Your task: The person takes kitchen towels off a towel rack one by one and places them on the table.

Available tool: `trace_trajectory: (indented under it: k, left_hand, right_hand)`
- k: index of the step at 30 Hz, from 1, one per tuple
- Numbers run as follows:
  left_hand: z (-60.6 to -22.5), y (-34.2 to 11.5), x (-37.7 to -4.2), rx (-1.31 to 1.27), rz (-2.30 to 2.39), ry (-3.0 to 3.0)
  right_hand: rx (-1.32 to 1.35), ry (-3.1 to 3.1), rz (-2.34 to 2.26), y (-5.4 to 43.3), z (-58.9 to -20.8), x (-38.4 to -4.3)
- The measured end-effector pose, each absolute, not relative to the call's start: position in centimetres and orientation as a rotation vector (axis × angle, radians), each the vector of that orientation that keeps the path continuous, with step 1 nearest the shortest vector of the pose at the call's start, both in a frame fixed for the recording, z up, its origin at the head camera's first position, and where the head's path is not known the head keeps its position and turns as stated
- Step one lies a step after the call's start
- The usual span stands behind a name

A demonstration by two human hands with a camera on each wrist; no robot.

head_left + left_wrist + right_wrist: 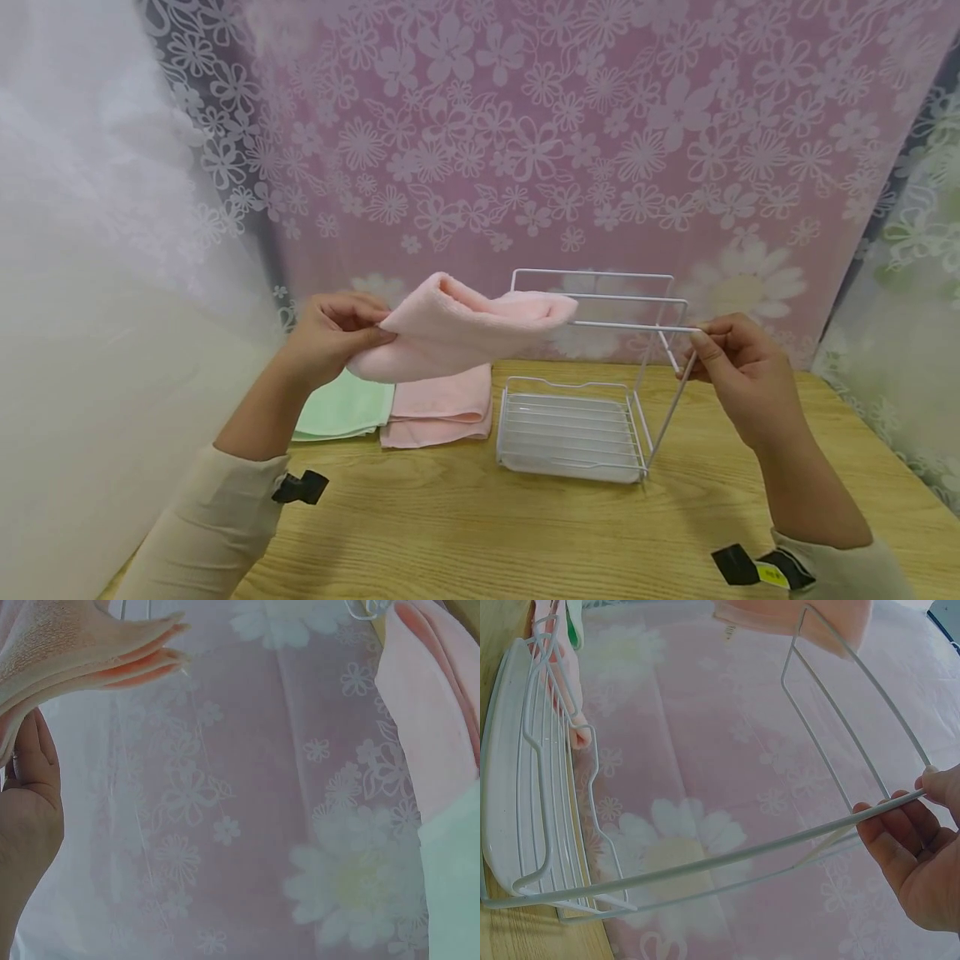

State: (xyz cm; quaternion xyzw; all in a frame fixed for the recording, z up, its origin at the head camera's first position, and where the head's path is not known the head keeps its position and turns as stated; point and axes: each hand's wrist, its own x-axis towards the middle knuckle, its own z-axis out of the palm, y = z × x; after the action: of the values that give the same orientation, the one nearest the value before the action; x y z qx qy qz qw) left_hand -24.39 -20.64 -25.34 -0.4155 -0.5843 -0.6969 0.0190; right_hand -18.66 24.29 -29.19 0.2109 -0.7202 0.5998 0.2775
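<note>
A folded pink towel [465,342] is pinched at its left end between the thumb and fingers of my left hand [326,337]. Its right end reaches the upper bars of a white wire rack [622,327] and hides their left ends; whether it touches them I cannot tell. With thumb and fingers, my right hand [738,371] grips the rack's front upper corner. In the right wrist view, the fingers [889,844] lie along the white frame. The rack stands on the table, its lower wire shelf over a white tray [570,473].
Left of the rack, another folded pink towel [442,408] lies on the wooden table [450,517], beside a folded green towel [345,406]. A pink flowered curtain [525,167] hangs behind. A pale sheet [112,250] hangs on the left.
</note>
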Motion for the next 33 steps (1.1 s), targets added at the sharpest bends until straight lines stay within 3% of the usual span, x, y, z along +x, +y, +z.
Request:
trace_trajectory:
  k: [16, 33]
  left_hand:
    - [-27.8, -23.5, -23.8, -0.913, -2.285, -1.795]
    - [-32.4, -23.1, -23.3, -0.600, -2.365, -1.916]
  right_hand:
    - [0.557, -1.953, 1.587, 24.5, -29.4, -18.8]
    - [0.557, -1.927, 1.612, 24.3, -29.3, -18.7]
